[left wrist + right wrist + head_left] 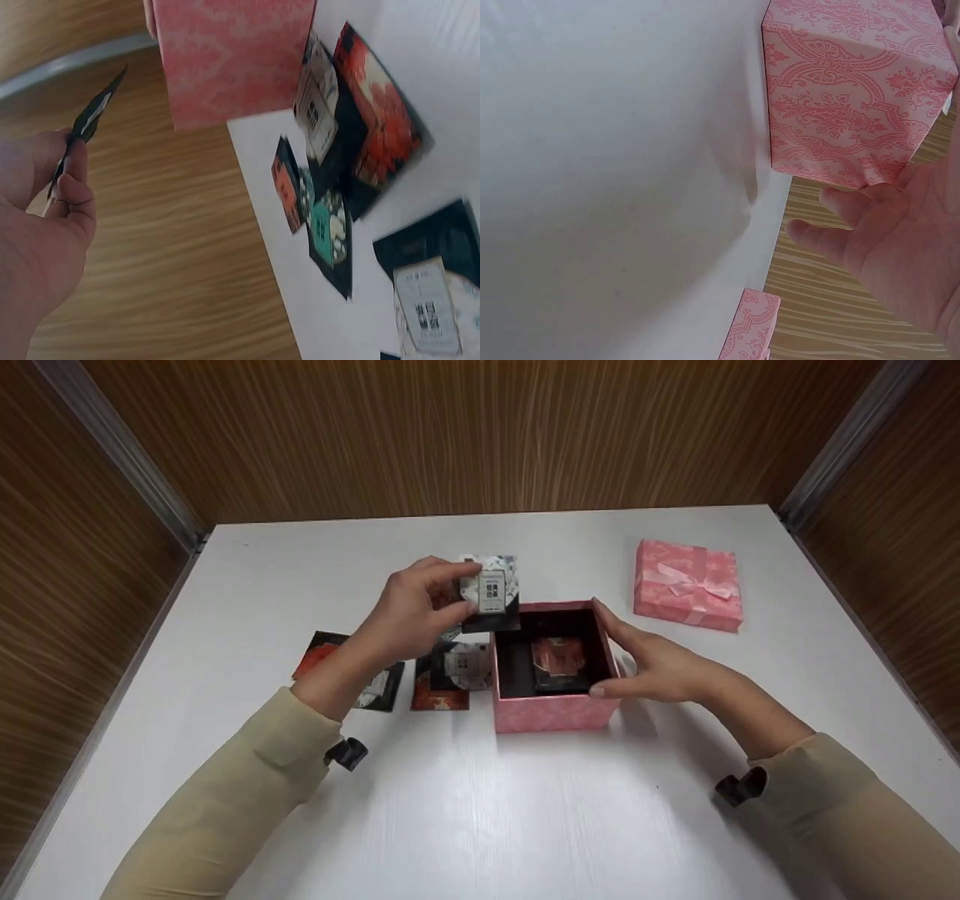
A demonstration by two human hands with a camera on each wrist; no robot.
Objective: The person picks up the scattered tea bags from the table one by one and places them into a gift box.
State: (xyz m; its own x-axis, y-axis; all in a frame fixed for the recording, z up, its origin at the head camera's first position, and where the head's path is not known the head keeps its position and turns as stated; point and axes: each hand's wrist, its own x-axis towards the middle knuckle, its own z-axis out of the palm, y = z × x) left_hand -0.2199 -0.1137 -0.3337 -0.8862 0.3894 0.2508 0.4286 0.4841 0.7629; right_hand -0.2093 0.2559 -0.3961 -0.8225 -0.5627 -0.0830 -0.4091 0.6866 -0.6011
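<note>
My left hand (412, 604) pinches a flat square black-and-white sachet (491, 596) with a pale label between thumb and fingers. It is held up near the back left corner of an open pink patterned box (555, 715). In the left wrist view the sachet (94, 112) appears nearly edge-on. My right hand (660, 664) grips the box's right side, its thumb at the front corner and a fingertip at the back corner. Inside the dark box lies a red-and-black sachet (559, 660). The right wrist view shows this hand (900, 247) against the box's patterned wall (840, 112).
Left of the box, several sachets lie spread and overlapping on the white table (480, 810), among them a black-and-white one (466, 664) and an orange one (440, 701). A pink lid (686, 585) with a ribbon bow sits at the back right. Wood-grain panels enclose the table.
</note>
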